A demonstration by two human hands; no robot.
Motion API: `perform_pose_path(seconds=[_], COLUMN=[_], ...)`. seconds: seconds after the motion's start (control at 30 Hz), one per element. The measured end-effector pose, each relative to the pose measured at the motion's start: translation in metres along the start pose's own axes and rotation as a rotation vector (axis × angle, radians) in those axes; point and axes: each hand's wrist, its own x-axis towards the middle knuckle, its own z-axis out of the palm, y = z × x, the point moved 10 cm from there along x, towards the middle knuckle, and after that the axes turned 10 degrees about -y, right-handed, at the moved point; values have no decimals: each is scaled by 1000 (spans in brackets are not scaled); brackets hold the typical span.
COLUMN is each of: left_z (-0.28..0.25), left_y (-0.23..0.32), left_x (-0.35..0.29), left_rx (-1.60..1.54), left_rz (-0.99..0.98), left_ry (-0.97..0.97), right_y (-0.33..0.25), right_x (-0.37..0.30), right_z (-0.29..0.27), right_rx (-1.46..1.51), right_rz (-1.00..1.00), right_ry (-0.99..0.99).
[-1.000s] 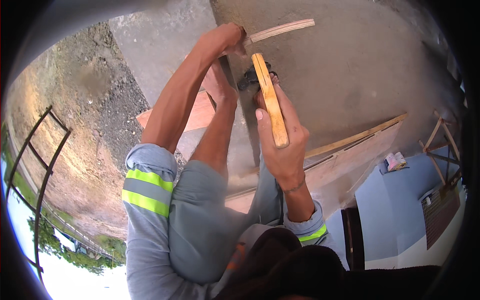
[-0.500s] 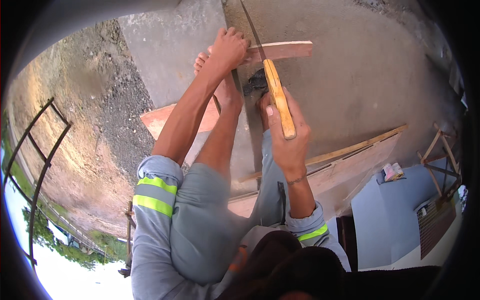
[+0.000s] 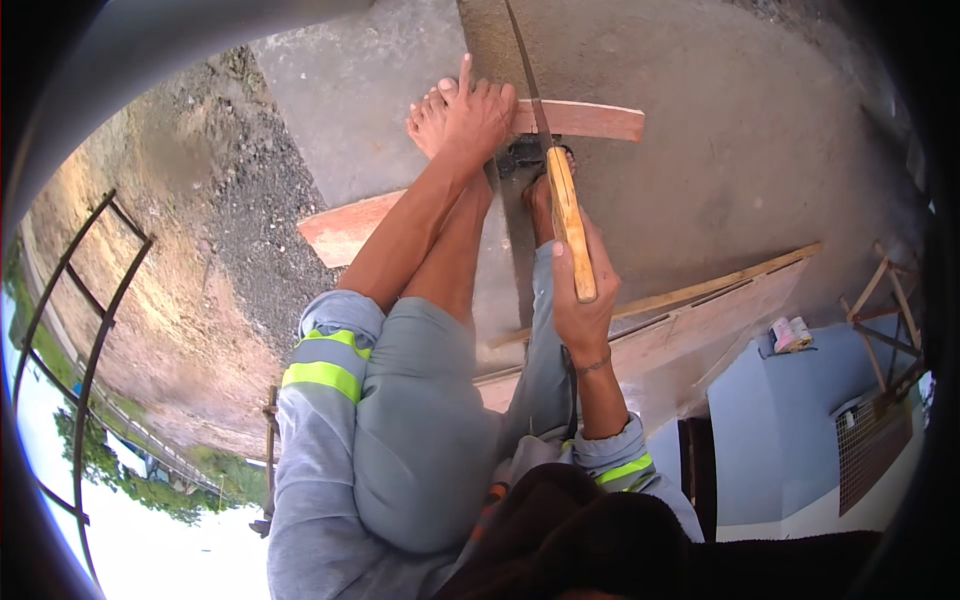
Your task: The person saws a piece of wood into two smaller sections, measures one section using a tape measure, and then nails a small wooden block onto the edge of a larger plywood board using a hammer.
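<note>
A handsaw with a yellowish wooden handle is gripped in my right hand. Its thin dark blade points away and crosses a narrow reddish wooden board. My left hand bears down at the board's left end, beside my bare left foot. One finger sticks up while the others bend over the wood; their tips are hidden. Another stretch of reddish board shows left of my left leg; whether it is the same piece I cannot tell. My right foot, in dark footwear, is below the blade.
Grey concrete spreads to the right, with a raised slab at left. A long timber strip and a wide panel lie at right, near a pale blue block. Gravel and a dark metal frame are at left.
The saw and my right hand have shifted slightly toward me, down and right in view. On my left hand one finger now points up. The whole view has shifted a little.
</note>
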Motion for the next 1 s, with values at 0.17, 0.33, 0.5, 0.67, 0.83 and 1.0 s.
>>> perform_pose_path(seconds=[0.17,0.33,0.5,0.67,0.83,1.0], left_z=[3,-23,-17,-19,-13,-6], left_y=[-2,5,6,0,7,-9], left_x=[5,5,9,9,10,3], left_rx=[-19,-48,-11,-23,-60,-137], left_rz=[-10,-4,27,14,-1,2], left_ry=[-51,-40,-13,2,-33,-30], right_y=[-15,-37,-25,-34,-52,-51], right_x=[8,23,-4,-136,-141,-144], right_z=[12,18,10,-25,-37,-52], right_rx=[-91,-95,-118,-121,-212,-242], right_rz=[-178,-46,-62,88,98,82], right_ry=[63,-10,24,-80,-22,-142])
